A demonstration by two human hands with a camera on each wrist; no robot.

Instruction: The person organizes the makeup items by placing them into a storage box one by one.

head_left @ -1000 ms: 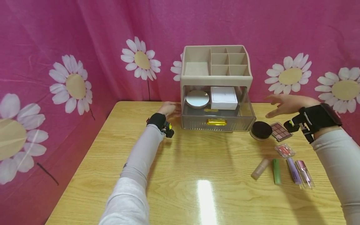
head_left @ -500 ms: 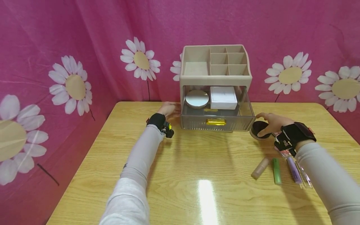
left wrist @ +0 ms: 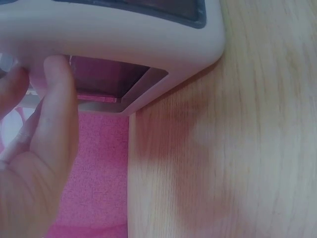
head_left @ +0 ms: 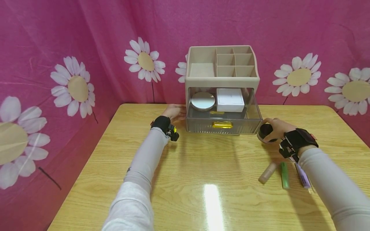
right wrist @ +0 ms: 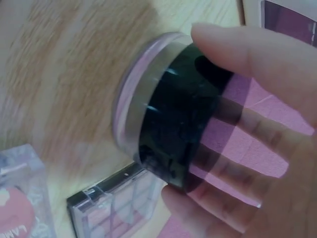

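My right hand (head_left: 278, 129) grips a round powder jar (head_left: 264, 132) with a black lid, thumb on one side and fingers spread around the other. Its clear base shows in the right wrist view, close over the wooden table. Just left of it, a beige makeup organizer (head_left: 222, 83) has its smoky clear drawer (head_left: 199, 126) pulled out. Inside the drawer lie a round silver-topped compact (head_left: 203, 101) and a white box (head_left: 230, 100). My left hand (head_left: 174, 112) rests against the organizer's left side, thumb and fingers extended.
An eyeshadow palette (right wrist: 121, 201) and a clear compact with a pink centre (right wrist: 17, 213) sit beside the jar. Toward the front right lie a beige tube (head_left: 267, 173), a green tube (head_left: 284, 175) and a purple tube (head_left: 302, 177). A flowered pink curtain (head_left: 162, 22) hangs behind the table.
My right hand has come left and down from above the palette and taken hold of the powder jar. The left hand and the drawer have stayed put.
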